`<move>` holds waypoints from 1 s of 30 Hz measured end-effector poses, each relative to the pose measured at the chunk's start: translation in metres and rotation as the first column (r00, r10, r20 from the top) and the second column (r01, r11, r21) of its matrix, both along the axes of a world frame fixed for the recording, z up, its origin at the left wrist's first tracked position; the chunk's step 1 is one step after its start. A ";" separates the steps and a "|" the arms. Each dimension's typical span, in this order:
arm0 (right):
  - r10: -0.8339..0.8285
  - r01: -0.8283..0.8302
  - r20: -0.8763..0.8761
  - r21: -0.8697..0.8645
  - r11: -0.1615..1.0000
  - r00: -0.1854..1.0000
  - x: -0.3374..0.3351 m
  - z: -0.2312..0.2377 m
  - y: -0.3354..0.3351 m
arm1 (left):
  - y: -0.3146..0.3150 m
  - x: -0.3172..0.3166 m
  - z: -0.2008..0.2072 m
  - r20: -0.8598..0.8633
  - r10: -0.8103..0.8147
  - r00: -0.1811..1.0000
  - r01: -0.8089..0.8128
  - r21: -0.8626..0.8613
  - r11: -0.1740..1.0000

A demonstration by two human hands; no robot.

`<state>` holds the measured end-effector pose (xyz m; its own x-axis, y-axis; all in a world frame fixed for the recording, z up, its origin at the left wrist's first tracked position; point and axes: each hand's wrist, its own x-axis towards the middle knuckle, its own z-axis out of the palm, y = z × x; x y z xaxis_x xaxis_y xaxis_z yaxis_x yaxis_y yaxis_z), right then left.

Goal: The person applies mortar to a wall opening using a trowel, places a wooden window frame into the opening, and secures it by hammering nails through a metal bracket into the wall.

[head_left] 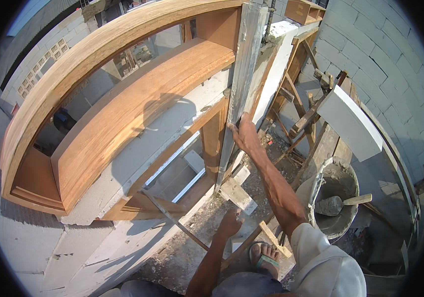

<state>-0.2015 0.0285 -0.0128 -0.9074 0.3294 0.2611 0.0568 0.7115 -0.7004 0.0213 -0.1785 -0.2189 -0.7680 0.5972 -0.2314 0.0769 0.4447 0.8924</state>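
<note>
A long grey metal straightedge [242,64], smeared with cement, stands upright against the end of a curved wooden window frame [137,81] and the wall below it. My right hand [244,132] grips this straightedge by its edge, below the middle, with the arm stretched forward. My left hand [229,223] hangs lower and nearer, its fingers curled; whatever they hold, if anything, is hidden. Just beyond it lies a pale block offcut [239,194] by the foot of the straightedge. Under the curved frame runs a white block course [137,143] above a wooden door or window frame [214,143].
On the right stands a mortar bucket [334,225] with a trowel [330,205] in it. A white panel [351,121] leans near timber props [308,116]. My sandalled foot [265,257] is beside a wooden strip [273,237]. A grey block wall [375,54] rises behind.
</note>
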 end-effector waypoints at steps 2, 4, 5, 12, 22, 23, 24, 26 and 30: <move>0.013 -0.013 -0.075 -0.008 1.000 0.997 0.006 -0.007 0.000 | -0.009 0.001 -0.001 -0.005 0.036 0.999 -0.036 0.008 0.999; 0.025 -0.027 -0.134 -0.012 1.000 0.991 0.006 -0.015 -0.002 | -0.011 0.001 -0.008 0.085 0.054 0.995 -0.056 0.020 0.998; 0.023 -0.023 -0.044 -0.020 1.000 0.999 0.009 -0.021 -0.003 | -0.010 0.001 -0.008 0.085 0.049 0.995 -0.051 0.023 0.998; 0.031 -0.032 0.024 0.055 0.998 0.999 -0.003 -0.050 0.006 | -0.007 -0.007 0.001 0.025 0.027 0.999 -0.027 -0.008 1.000; 0.030 -0.020 -0.062 0.151 0.988 0.998 -0.008 -0.066 0.002 | -0.012 -0.016 -0.019 0.048 0.040 0.998 -0.036 -0.079 0.996; 0.029 -0.020 -0.059 0.149 0.989 0.998 -0.007 -0.068 0.000 | -0.012 -0.015 -0.018 0.026 0.033 0.999 -0.031 -0.060 0.998; 0.001 0.009 -0.084 0.120 0.993 0.996 -0.006 -0.070 -0.002 | -0.011 -0.014 -0.017 0.029 0.032 0.999 -0.030 -0.063 0.998; -0.027 0.036 -0.109 0.086 0.996 0.994 -0.003 -0.074 -0.006 | -0.013 -0.013 -0.014 0.070 0.047 0.996 -0.046 -0.017 0.999; 0.035 -0.019 -0.258 0.067 0.998 0.966 0.001 -0.079 -0.009 | -0.015 -0.007 -0.011 0.035 0.049 0.998 -0.048 -0.033 0.998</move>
<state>-0.2001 0.0191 -0.0921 -0.8145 0.2809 0.5076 -0.1401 0.7538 -0.6420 0.0143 -0.1932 -0.2296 -0.7869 0.5513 -0.2773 0.0231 0.4754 0.8795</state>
